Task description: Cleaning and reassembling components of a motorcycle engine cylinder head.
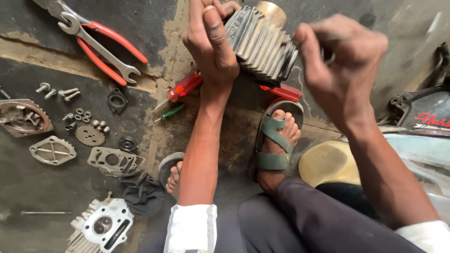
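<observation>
Head view shows a finned metal engine cylinder (262, 42) held above the floor, between the person's two hands and just above the sandalled foot (276, 140); the left hand (211, 44) is clamped on the cylinder's near end, fingers wrapped over the fins; the right hand (340, 65) is at the far end, fingers curled around something small and blurred, and whether that grip is closed on a tool or on the cylinder itself cannot be told.

Judging from what lies about, the stripping-down looks well advanced: the cylinder head (101, 227) sits apart at the lower left, a small sprocket (90, 136), loose bolts and nuts (61, 91), flat gaskets (115, 161) and a round cover (21, 117) are spread out on the floor; the cylinder alone is in hand, so work on it appears unfinished.

Under the cylinder lie a red-handled screwdriver (185, 86) and a thinner green one (171, 112); farther off, a spanner (101, 47) crosses red-handled pliers (112, 54); a dark rag (143, 194) is beside the gaskets.

At the right edge a dark vehicle panel (429, 117) carries red lettering; no packages show.
</observation>
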